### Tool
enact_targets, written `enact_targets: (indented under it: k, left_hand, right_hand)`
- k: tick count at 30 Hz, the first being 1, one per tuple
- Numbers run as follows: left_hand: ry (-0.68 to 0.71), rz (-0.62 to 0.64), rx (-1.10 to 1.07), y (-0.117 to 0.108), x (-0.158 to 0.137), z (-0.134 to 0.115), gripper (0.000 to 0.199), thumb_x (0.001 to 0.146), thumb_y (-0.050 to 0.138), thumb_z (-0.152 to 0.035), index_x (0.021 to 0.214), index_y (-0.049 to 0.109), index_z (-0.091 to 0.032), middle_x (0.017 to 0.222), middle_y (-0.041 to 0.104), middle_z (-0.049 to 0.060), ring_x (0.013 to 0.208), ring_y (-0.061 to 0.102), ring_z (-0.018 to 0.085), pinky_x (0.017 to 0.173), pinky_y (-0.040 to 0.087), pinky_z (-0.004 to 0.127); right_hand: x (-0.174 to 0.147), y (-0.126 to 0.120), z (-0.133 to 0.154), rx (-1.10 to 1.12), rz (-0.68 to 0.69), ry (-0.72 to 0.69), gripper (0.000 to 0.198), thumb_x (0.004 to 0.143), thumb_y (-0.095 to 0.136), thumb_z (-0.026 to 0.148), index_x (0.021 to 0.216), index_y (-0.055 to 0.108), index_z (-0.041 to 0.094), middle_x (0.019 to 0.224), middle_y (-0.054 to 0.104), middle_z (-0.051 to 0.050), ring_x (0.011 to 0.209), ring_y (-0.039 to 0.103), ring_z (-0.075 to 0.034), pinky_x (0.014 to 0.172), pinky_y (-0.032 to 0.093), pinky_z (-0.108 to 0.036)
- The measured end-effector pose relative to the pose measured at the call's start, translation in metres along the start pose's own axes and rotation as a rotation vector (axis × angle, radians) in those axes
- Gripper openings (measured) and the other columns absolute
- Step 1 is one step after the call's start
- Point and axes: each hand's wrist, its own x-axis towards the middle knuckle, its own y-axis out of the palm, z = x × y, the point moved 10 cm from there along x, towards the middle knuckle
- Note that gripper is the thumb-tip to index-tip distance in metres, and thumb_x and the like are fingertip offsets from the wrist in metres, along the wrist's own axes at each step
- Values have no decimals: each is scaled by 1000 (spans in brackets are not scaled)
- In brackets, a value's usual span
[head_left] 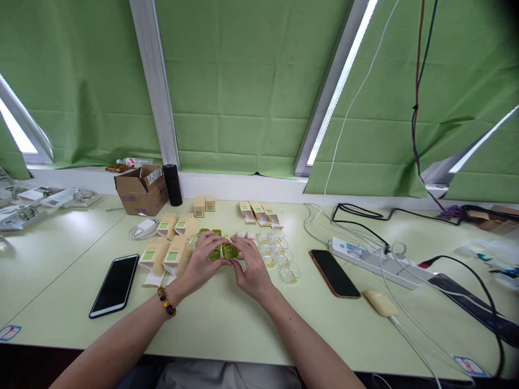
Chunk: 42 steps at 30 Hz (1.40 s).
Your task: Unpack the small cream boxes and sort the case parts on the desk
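Note:
Between the fingertips of both hands is a small green square cup (230, 250), tilted so its inside faces me. My left hand (206, 258) pinches its left side, and my right hand (252, 265) grips its right side. More green cups (215, 232) sit behind and beside my left hand, partly hidden by it. Just beyond my right fingers lie small whitish pieces (245, 235). Clear plastic cups (289, 273) with yellow spots stand in rows to the right of my right hand. Open cream cartons (177, 255) with green labels lie left of my left hand.
Two closed small boxes (204, 205) and several flattened cartons (259, 214) lie farther back. Phones (115, 285) (334, 273) flank the work area. A brown cardboard box (141, 190) and black cylinder (172, 185) stand back left; a power strip (373, 261) with cables stretches across the right.

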Motion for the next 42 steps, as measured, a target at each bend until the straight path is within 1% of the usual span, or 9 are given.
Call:
enact_targets:
  k: [3, 5, 8, 11, 16, 21, 27, 38, 42]
  left_hand:
    - [35, -8, 33, -2, 0, -3, 42, 90, 78, -31, 129, 66, -23, 116, 71, 12, 118, 55, 30, 97, 54, 54]
    - [55, -5, 66, -1, -1, -6, 43, 90, 77, -29, 131, 65, -23, 116, 71, 13, 117, 55, 30, 97, 54, 54]
    - [88, 3, 105, 1, -3, -12, 44, 90, 77, -26, 132, 65, -23, 117, 72, 12, 117, 57, 30, 97, 54, 54]
    - [134, 2, 133, 2, -5, -20, 47, 89, 77, -22, 134, 64, -24, 118, 72, 11, 116, 58, 29, 98, 54, 53]
    - [161, -11, 176, 2, -8, -24, 50, 89, 76, -20, 137, 63, -25, 119, 73, 11, 116, 59, 29, 99, 55, 53]
    - [191, -17, 221, 2, -10, -27, 49, 91, 74, -19, 138, 62, -25, 120, 73, 11, 115, 60, 29, 99, 55, 52]
    - [194, -29, 276, 1, -8, -31, 46, 91, 75, -23, 136, 64, -25, 117, 75, 10, 110, 63, 28, 97, 55, 50]
    - [134, -73, 280, -5, -6, -27, 44, 90, 76, -26, 133, 66, -25, 116, 76, 9, 111, 62, 28, 96, 54, 49]
    - [112, -76, 270, -5, -7, -22, 44, 90, 77, -27, 132, 66, -25, 116, 75, 10, 111, 62, 29, 95, 55, 49]
  right_hand:
    - [2, -3, 0, 37, 9, 25, 55, 93, 56, 10, 145, 51, 26, 138, 64, -14, 128, 59, -32, 105, 54, -58]
    - [2, -7, 0, 37, -21, 35, 47, 94, 55, 11, 138, 59, 27, 134, 66, -14, 124, 61, -31, 103, 55, -55]
    - [2, -9, 0, -22, -61, 26, 34, 95, 54, 10, 120, 70, 26, 122, 67, -13, 112, 64, -28, 92, 59, -48]
    - [2, -9, 1, -127, -71, 17, 30, 93, 56, 9, 108, 75, 26, 112, 64, -12, 103, 61, -26, 80, 57, -41]
    - [3, -14, 6, -259, -120, -4, 27, 90, 59, 6, 98, 76, 25, 102, 60, -10, 98, 53, -26, 75, 51, -37]
    - [3, -14, 9, -291, -140, -7, 22, 92, 57, 7, 92, 74, 22, 90, 55, -8, 90, 50, -24, 69, 46, -34]
    - [3, -12, 10, -292, -130, -17, 20, 94, 57, 8, 90, 71, 21, 82, 56, -7, 82, 48, -23, 66, 41, -34]
    - [2, -16, 23, -364, -166, -121, 20, 96, 55, 10, 90, 69, 23, 77, 56, -7, 76, 47, -23, 65, 37, -37]
    - [0, -16, 20, -354, -166, -109, 20, 97, 56, 12, 89, 69, 24, 76, 55, -6, 76, 48, -23, 66, 36, -37]
